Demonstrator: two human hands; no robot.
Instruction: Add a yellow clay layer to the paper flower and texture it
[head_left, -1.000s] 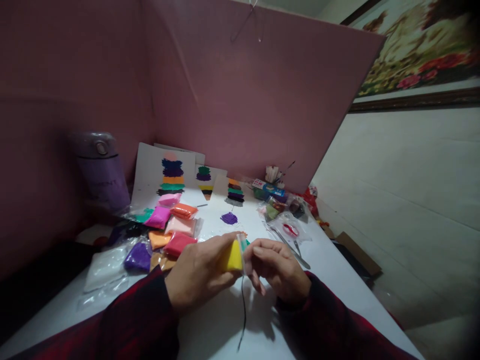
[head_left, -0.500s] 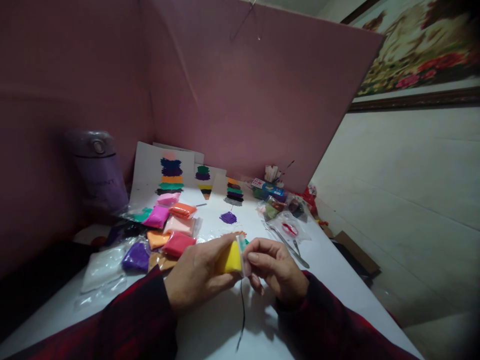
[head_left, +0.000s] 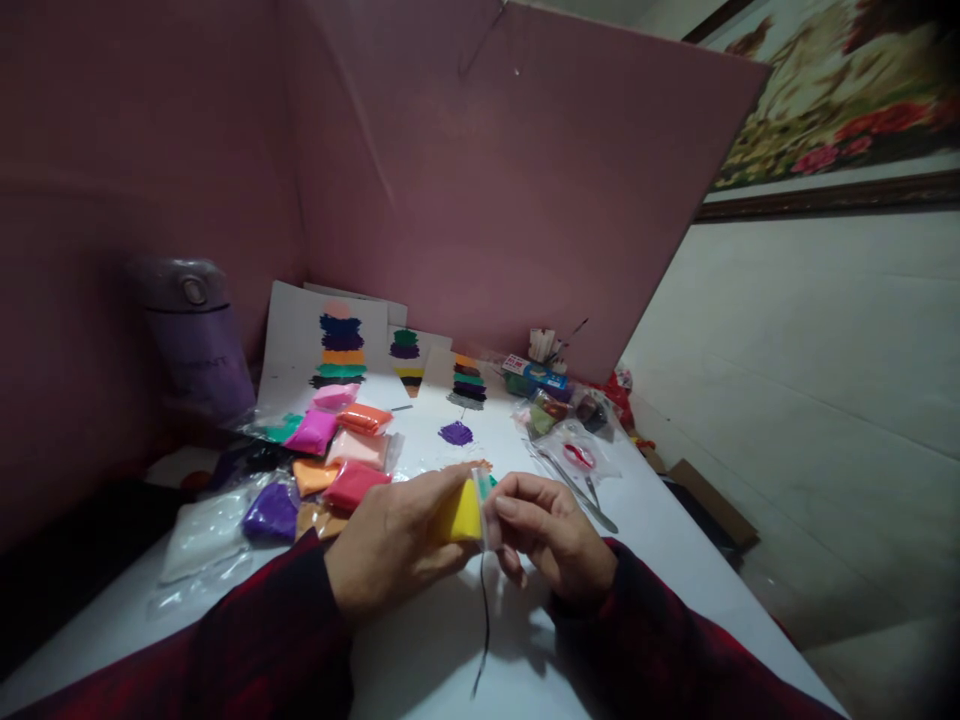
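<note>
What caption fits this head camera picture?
Left hand and right hand pinch a yellow clay packet beside colourful packets.

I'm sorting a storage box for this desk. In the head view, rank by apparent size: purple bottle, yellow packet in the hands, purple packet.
1. purple bottle, clearly largest.
2 and 3. purple packet and yellow packet look alike; the left hand and right hand partly cover the yellow one, so no ranking.

No legible text anywhere.
</note>
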